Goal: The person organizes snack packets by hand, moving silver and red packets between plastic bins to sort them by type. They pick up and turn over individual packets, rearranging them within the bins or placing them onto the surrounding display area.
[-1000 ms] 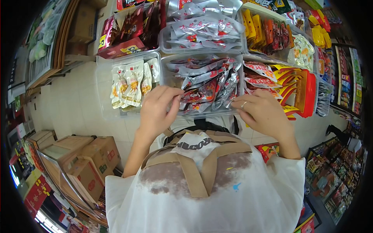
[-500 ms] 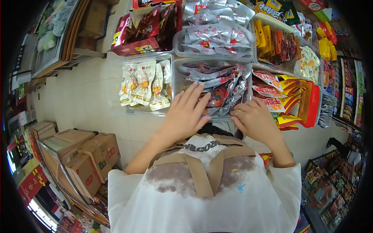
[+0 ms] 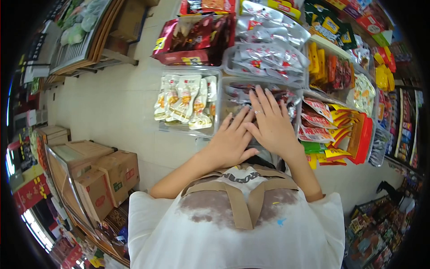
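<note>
My left hand (image 3: 229, 144) lies flat over the front middle plastic bin (image 3: 222, 101), fingers outstretched. Beside it, my right hand (image 3: 274, 130), with a ring on one finger, reaches farther over the same bin, its fingers long and slightly apart. The right thumb overlaps the left fingers in this view. Under both hands are dark and silver snack packets (image 3: 238, 93), mostly covered by them. White vacuum-packed snack pouches (image 3: 186, 99) fill the bin to the left. On the right stand red-and-white packets (image 3: 316, 117) and yellow-and-red packets (image 3: 342, 123).
Behind the middle bin is one of silver pouches (image 3: 271, 56), with maroon bags (image 3: 192, 40) to its left. Orange and yellow packets (image 3: 329, 65) stand back right. Cardboard boxes (image 3: 117, 172) sit at lower left, and a produce rack (image 3: 78, 42) stands at upper left.
My right hand has moved from the bin's right front corner, left and forward, next to my left hand. The bins have shifted right and slightly down in view.
</note>
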Available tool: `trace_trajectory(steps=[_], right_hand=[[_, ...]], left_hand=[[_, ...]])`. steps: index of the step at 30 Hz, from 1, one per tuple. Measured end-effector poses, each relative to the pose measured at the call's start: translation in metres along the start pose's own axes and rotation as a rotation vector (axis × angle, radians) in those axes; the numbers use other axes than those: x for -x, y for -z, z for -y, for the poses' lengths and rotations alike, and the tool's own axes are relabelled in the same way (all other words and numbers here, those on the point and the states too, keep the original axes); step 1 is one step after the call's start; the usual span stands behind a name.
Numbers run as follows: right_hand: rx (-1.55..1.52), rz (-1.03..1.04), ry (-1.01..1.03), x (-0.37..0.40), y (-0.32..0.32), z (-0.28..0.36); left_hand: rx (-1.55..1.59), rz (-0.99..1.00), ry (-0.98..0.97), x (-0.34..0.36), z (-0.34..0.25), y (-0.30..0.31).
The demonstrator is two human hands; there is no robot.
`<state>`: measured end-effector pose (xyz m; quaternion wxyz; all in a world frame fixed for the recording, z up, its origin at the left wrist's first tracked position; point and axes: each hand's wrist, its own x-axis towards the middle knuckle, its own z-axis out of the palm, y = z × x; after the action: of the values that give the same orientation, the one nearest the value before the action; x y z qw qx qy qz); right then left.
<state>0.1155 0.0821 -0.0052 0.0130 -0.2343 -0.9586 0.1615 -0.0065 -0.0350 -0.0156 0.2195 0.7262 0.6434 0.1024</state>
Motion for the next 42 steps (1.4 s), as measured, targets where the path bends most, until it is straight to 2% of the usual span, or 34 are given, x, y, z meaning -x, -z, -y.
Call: trace_trajectory(steps=[2, 7, 12, 14, 17, 22, 24, 27, 33, 38, 42], right_hand=[[-0.033, 0.010, -0.066, 0.004, -0.008, 0.000], [0.004, 0.055, -0.107, 0.004, -0.014, 0.000], [-0.010, 0.016, -0.071, 0.005, 0.000, 0.009], [-0.119, 0.049, -0.019, 0.006, -0.009, 0.007], [-0.046, 0.095, -0.013, 0.002, -0.019, 0.008], [-0.037, 0.102, -0.042, -0.002, -0.016, 0.014], [-0.018, 0.045, -0.061, -0.006, -0.014, 0.022], [-0.049, 0.070, -0.010, -0.011, -0.024, 0.019], [-0.152, 0.049, -0.009, -0.009, -0.025, 0.017], [-0.111, 0.032, 0.022, -0.010, -0.027, 0.017], [-0.131, 0.022, 0.036, -0.009, -0.022, 0.014]], left_hand=[[0.035, -0.045, -0.044, 0.000, 0.001, -0.004], [0.053, -0.042, -0.010, 0.000, 0.000, -0.004], [0.068, -0.093, 0.020, 0.008, -0.005, 0.003], [0.075, -0.119, 0.037, 0.014, -0.008, 0.000], [0.043, -0.252, -0.002, 0.018, -0.010, -0.013], [-0.018, -0.249, 0.006, 0.016, -0.008, -0.015], [-0.057, -0.247, 0.007, 0.020, -0.009, -0.018], [-0.126, -0.272, 0.000, 0.020, -0.009, -0.022], [-0.047, -0.245, 0.039, 0.021, -0.010, -0.028], [-0.081, -0.286, 0.086, 0.019, -0.015, -0.028], [-0.002, -0.363, 0.042, 0.015, -0.015, -0.024]])
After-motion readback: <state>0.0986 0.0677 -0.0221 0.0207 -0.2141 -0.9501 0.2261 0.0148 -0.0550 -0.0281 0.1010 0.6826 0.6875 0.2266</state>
